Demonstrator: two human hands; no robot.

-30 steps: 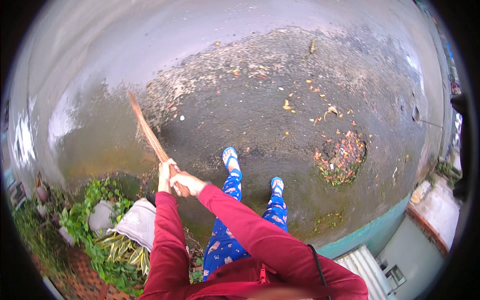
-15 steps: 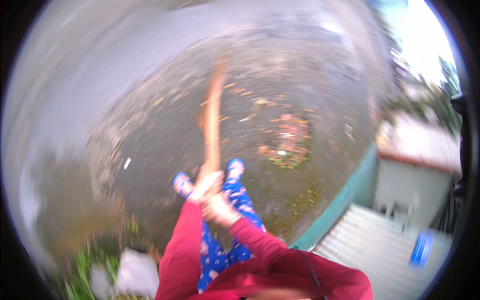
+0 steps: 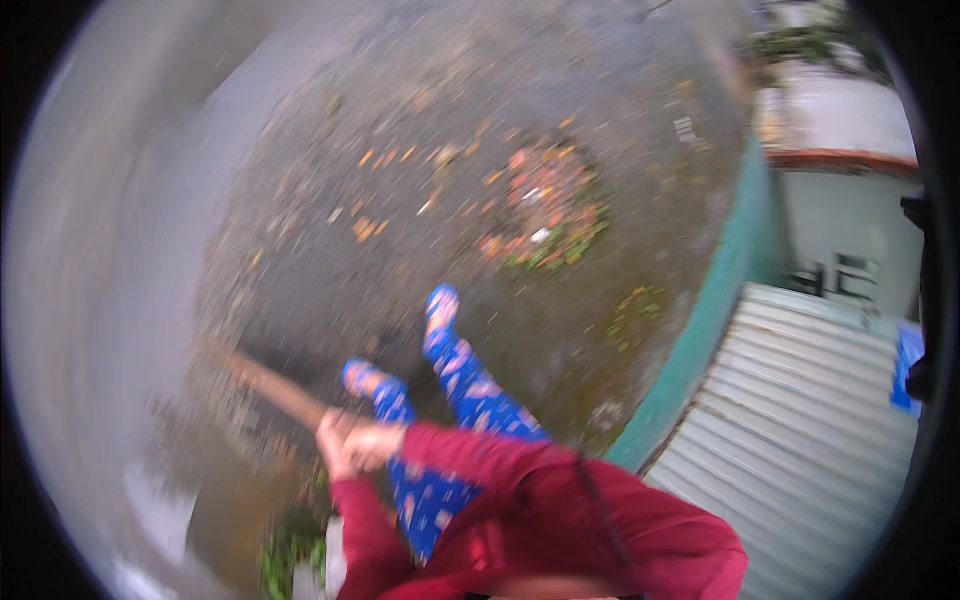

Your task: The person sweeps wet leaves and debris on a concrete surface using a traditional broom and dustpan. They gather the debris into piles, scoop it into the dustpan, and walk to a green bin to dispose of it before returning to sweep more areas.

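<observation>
Hands clenched together on wooden broom handle (image 3: 275, 388) — left hand (image 3: 335, 447) beside right hand (image 3: 372, 443); long axis runs up-left from them over wet pavement (image 3: 330, 260), leaf pile (image 3: 540, 205) well apart, up-right.

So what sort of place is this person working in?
Most likely an outdoor yard or lane beside a house. The ground is wet, dark pavement with a swept-up pile of fallen leaves and litter, a teal wall runs along the right, and a corrugated metal roof sits beyond it.
</observation>
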